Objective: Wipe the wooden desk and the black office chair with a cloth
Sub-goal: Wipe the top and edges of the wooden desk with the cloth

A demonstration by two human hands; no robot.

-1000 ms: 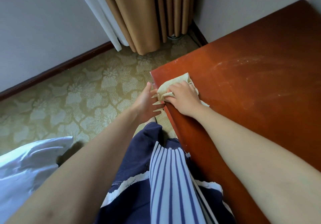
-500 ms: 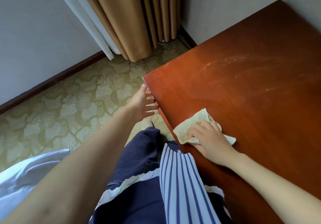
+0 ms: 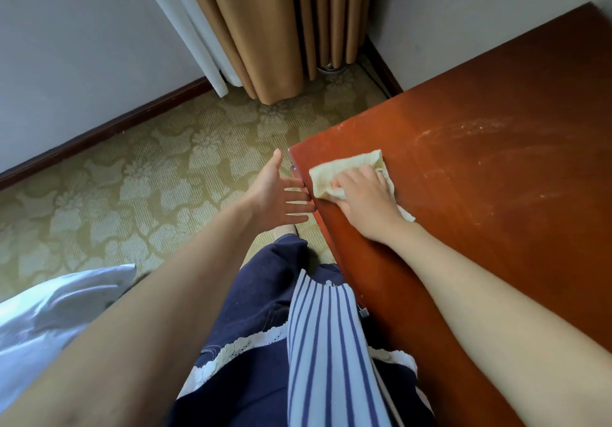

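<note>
The reddish wooden desk [image 3: 496,195] fills the right side, with pale streaks across its top. A beige cloth [image 3: 347,168] lies on the desk close to its near-left corner. My right hand [image 3: 367,198] rests on top of the cloth and presses it down, with its bent fingers bunching the cloth's near edge. My left hand [image 3: 278,195] is held beside the desk's left edge, palm open and fingers spread straight, with the fingertips at the edge just below the top. No black office chair is in view.
Patterned yellow-green carpet [image 3: 132,195] covers the floor on the left. Tan curtains [image 3: 275,29] hang in the far corner against the wall. White bedding [image 3: 49,320] lies at the lower left. My striped and navy clothing [image 3: 314,344] is against the desk's front edge.
My right hand has slid the cloth from the desk's front edge back up towards the near-left corner. My left hand has stayed at the desk's left edge, with its fingers spread wider.
</note>
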